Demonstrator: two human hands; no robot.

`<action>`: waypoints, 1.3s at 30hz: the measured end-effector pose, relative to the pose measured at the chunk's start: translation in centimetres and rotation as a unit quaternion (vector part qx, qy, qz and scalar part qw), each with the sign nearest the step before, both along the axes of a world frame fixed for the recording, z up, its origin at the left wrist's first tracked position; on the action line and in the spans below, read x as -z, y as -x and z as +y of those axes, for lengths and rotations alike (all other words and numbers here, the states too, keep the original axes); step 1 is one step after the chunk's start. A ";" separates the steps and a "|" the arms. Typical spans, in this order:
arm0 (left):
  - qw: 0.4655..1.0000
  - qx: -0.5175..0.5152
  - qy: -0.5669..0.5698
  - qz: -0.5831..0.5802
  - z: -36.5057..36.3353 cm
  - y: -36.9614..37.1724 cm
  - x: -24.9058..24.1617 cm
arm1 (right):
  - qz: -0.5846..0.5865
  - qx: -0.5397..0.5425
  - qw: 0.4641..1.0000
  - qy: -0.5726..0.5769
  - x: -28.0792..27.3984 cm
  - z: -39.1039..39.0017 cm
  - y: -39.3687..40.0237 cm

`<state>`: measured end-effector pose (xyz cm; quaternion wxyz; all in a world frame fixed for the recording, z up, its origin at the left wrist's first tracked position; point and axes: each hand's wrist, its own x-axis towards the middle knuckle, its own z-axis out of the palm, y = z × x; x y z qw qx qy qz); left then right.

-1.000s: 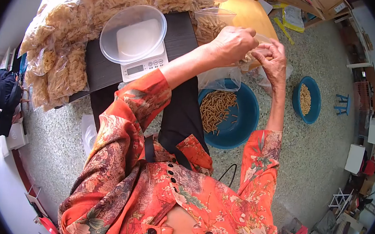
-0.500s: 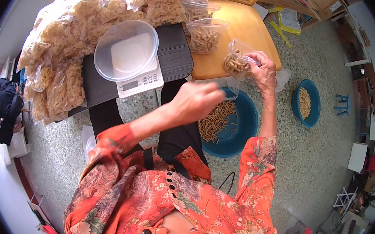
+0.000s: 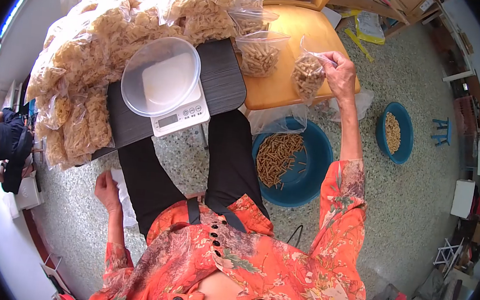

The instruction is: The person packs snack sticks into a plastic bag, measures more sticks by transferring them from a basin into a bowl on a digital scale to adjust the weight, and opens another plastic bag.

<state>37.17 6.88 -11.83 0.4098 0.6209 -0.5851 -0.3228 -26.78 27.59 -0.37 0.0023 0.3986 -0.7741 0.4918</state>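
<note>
The black table [image 3: 224,74] is at 10 o'clock, with a white scale [image 3: 180,121] and a big heap of bags [image 3: 100,52] on it. The yellow seat [image 3: 296,23] is at 1 o'clock, with small bags of sticks [image 3: 260,57] on it. On the speckled floor [image 3: 393,220], toward 3 o'clock, sit a big blue tub [image 3: 304,193], then a smaller blue tub [image 3: 406,139], then a little blue stool [image 3: 441,132]

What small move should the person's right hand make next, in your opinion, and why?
Probably the right hand should settle the held bag on the yellowish seat and let go. It pinches this bag near the top, and another filled bag rests on the same seat, a gap away. I cannot tell whether the held bag already touches the seat.
</note>
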 end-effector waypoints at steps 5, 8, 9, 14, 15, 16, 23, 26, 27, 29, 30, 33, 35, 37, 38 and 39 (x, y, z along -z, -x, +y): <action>0.969 -0.141 -0.196 0.055 0.7 -8.8 8.6 | 0.046 0.037 0.998 -0.010 -1.6 -2.9 1.8; 0.913 -0.221 -0.256 0.230 4.2 -8.2 8.2 | -0.028 0.046 0.998 0.020 -3.1 -4.8 2.3; 0.926 -0.215 -0.257 0.171 5.2 -7.8 8.4 | -0.070 0.047 0.996 0.035 -3.6 -5.4 2.6; 0.972 -0.081 -0.218 -0.014 7.2 -11.9 12.0 | -0.079 0.036 0.993 0.085 -3.6 -10.5 6.1; 0.972 -0.083 -0.220 -0.014 7.5 -11.9 12.2 | -0.080 0.034 0.993 0.083 -3.5 -11.7 6.8; 0.975 -0.091 -0.205 -0.006 8.0 -12.1 12.4 | -0.079 0.015 0.992 0.096 -3.1 -12.8 7.5; 0.984 -0.044 -0.164 -0.059 10.2 -14.6 14.2 | -0.091 0.016 0.990 0.106 -1.9 -19.5 11.8; 0.967 0.013 -0.202 -0.152 10.3 -15.9 13.9 | -0.055 0.015 0.991 0.125 -0.9 -22.0 13.2; 0.966 0.011 -0.206 -0.153 11.3 -15.8 14.1 | -0.056 0.013 0.991 0.120 -0.3 -22.4 13.2; 0.976 -0.009 -0.171 -0.134 11.5 -15.4 14.5 | -0.086 0.009 0.981 0.175 1.0 -24.4 13.8; 0.975 -0.010 -0.175 -0.136 11.8 -15.3 14.5 | -0.099 -0.012 0.976 0.193 2.3 -25.5 14.1; 0.967 -0.007 -0.235 -0.096 11.7 -14.7 13.9 | -0.071 0.013 0.996 0.046 2.0 -25.8 11.3; 0.957 -0.009 -0.256 -0.133 11.4 -15.3 14.8 | -0.122 -0.011 0.992 0.028 2.8 -26.3 10.5; 0.955 0.002 -0.253 -0.154 11.1 -16.1 15.8 | -0.201 -0.051 0.975 0.074 3.6 -26.3 9.6; 0.953 0.014 -0.247 -0.173 11.1 -16.3 16.1 | -0.192 -0.089 0.974 0.084 3.7 -26.3 9.7; 0.953 0.014 -0.248 -0.173 11.2 -16.7 16.2 | -0.192 -0.090 0.974 0.083 3.7 -26.4 9.9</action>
